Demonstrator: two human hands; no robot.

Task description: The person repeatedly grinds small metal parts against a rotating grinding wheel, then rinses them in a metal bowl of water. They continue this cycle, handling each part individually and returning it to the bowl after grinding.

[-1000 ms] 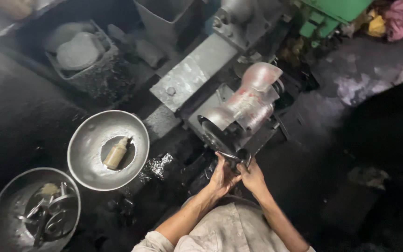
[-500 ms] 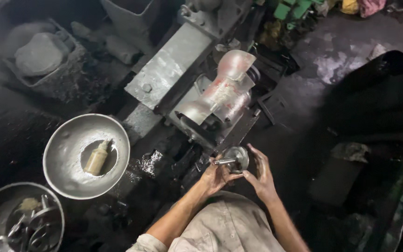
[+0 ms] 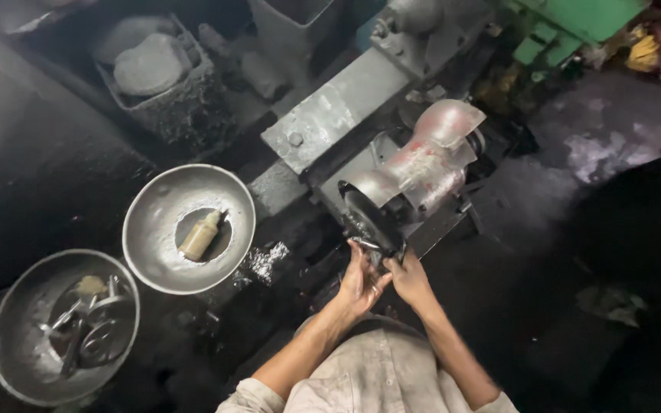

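Overhead, from the head camera: left hand point(image 3: 359, 281) and right hand point(image 3: 409, 277) together pinch a small shiny metal part point(image 3: 366, 245) against the dark grinding wheel point(image 3: 367, 222) of the grey bench grinder point(image 3: 415, 164). Risk, as judged — fingertips sit just beside the wheel; a slip or snatch could draw them in.

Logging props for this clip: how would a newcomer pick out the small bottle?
Start at the grey grinding machine where both hands work, then look left to the upper metal bowl. The small bottle lies on its side in the bowl's middle, tan and alone, unlike the lower bowl of metal parts.
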